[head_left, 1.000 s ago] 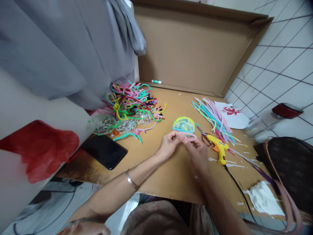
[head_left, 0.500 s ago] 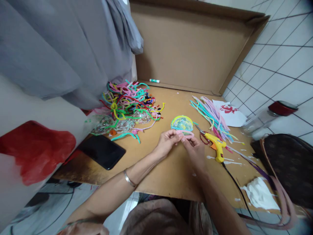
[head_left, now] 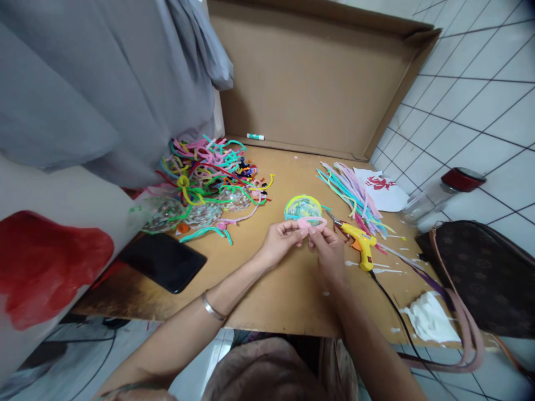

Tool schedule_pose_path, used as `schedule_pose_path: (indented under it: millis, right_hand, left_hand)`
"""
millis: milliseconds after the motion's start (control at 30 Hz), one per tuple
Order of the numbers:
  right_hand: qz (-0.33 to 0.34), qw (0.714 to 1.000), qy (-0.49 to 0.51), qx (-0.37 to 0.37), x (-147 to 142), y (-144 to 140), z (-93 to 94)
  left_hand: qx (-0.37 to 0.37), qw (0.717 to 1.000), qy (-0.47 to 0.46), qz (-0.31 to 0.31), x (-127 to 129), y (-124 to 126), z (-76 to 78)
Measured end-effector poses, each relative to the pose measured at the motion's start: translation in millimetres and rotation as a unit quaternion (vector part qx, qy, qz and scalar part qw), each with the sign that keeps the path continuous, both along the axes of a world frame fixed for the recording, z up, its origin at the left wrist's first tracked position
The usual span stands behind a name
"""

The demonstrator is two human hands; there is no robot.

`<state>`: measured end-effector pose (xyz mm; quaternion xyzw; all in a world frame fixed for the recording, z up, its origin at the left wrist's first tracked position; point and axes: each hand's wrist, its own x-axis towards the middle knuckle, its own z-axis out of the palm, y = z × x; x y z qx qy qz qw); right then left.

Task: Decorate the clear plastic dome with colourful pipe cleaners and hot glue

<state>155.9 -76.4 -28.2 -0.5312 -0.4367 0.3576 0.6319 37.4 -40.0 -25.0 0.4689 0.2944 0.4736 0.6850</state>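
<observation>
Between my two hands is a pink pipe cleaner (head_left: 316, 222), bent into a narrow loop. My left hand (head_left: 282, 238) pinches its left end between thumb and fingers. Right beside it, my right hand (head_left: 327, 245) grips the lower side of the loop, fingertips almost touching the left ones. Just beyond the hands lies a round piece (head_left: 303, 207) with a yellow and turquoise pipe-cleaner rim and a mottled middle; the loop and fingers cover its near edge. A yellow hot glue gun (head_left: 359, 239) rests on the table to the right, its nozzle pointing toward the round piece.
A tangled heap of coloured pipe cleaners (head_left: 209, 172) lies left, near a black phone (head_left: 164, 262). Straight pipe cleaners (head_left: 355, 192) lie at right, by a glass bottle (head_left: 430, 197), a brown bag (head_left: 480, 273) and crumpled tissue (head_left: 432, 316). The glue gun's cord (head_left: 390, 298) runs off the front edge.
The whole view has shifted slightly, so the table things appear further left. Both hands keep hold of the pink pipe cleaner, whose loop looks slightly more tilted and open.
</observation>
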Motion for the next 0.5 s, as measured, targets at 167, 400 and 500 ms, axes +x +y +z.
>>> schedule_pose_path:
  millis: [167, 400, 500]
  right_hand:
    - [0.004, 1.0, 0.004, 0.021, -4.2, -1.6, 8.3]
    - [0.001, 1.0, -0.017, 0.017, -2.4, -0.6, 3.7]
    - [-0.004, 1.0, -0.017, 0.017, -1.9, -0.4, 2.5]
  left_hand:
    - [0.015, 1.0, 0.021, 0.014, -1.0, 1.5, -2.1]
    - [0.002, 1.0, -0.007, 0.004, -0.5, 1.2, -2.6]
    - [-0.021, 0.999, -0.036, -0.014, -0.7, 0.8, -1.7]
